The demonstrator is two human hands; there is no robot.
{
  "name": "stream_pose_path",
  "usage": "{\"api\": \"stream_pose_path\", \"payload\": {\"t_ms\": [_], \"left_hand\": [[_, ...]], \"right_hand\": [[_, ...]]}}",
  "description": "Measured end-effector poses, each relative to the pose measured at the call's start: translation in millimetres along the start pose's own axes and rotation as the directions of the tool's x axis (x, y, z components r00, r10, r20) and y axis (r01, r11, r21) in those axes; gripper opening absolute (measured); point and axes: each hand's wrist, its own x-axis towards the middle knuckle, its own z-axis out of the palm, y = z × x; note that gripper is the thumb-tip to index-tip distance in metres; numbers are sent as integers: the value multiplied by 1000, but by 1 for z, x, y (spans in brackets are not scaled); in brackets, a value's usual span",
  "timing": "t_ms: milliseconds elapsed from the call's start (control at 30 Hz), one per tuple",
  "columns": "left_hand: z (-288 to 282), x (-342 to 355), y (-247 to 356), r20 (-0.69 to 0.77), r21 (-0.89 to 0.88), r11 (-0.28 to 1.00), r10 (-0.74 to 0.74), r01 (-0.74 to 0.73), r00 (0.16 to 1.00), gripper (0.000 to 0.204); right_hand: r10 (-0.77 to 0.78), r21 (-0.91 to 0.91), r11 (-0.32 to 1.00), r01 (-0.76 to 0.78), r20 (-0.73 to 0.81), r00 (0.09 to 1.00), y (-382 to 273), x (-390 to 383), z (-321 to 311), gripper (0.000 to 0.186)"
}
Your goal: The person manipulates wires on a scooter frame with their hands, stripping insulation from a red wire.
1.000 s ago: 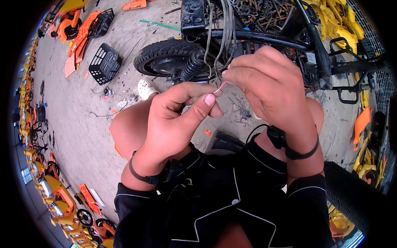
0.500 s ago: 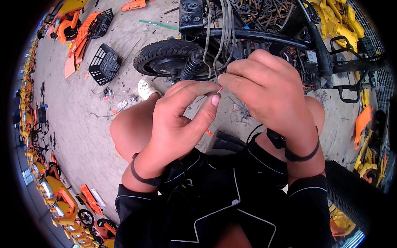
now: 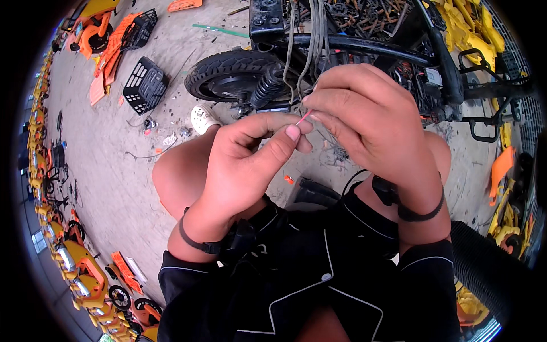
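Note:
My left hand point(image 3: 245, 154) pinches a thin pink wire point(image 3: 303, 118) between thumb and index finger, in the middle of the view. My right hand point(image 3: 370, 122), a little higher and to the right, is closed on the other part of that wire with its fingertips. Just behind my fingers, grey cables point(image 3: 312, 45) hang over the black frame point(image 3: 370, 48) of a partly stripped two-wheeler, whose rear tyre point(image 3: 213, 71) and coiled shock point(image 3: 268, 85) show beyond my hands.
A black crate point(image 3: 145, 85) and orange panels point(image 3: 102, 74) lie on the concrete floor point(image 3: 108, 182) at left. Rows of yellow scooters point(image 3: 77, 268) line the left edge. Yellow panels point(image 3: 467, 34) are piled at right. A black ribbed tube point(image 3: 476, 268) runs past my right arm.
Both hands have stayed in nearly the same place, with small shifts of the fingertips. More of the pink wire shows than half a second ago.

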Motion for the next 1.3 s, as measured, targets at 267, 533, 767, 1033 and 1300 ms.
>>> {"api": "stream_pose_path", "payload": {"t_ms": [267,533,767,1033,1300], "left_hand": [[2,-1,-1,1,63,998,24,-24,1000,17],[-3,1,0,33,1,1000,-16,16,999,18],[1,2,0,-40,-28,1000,12,-13,999,19],[1,1,-8,-95,350,915,249,-202,964,16],[-2,6,-15,28,733,550,563,-400,826,18]], "right_hand": [[-53,0,999,53,57,997,3,-2,0,27],[-50,25,998,48,52,997,3,0,4,24],[45,29,999,-44,-25,999,-7,2,-4,18],[90,34,995,-89,-33,995,-17,-2,8,18],[31,-32,999,-33,-60,998,-19,-4,15,22]]}}
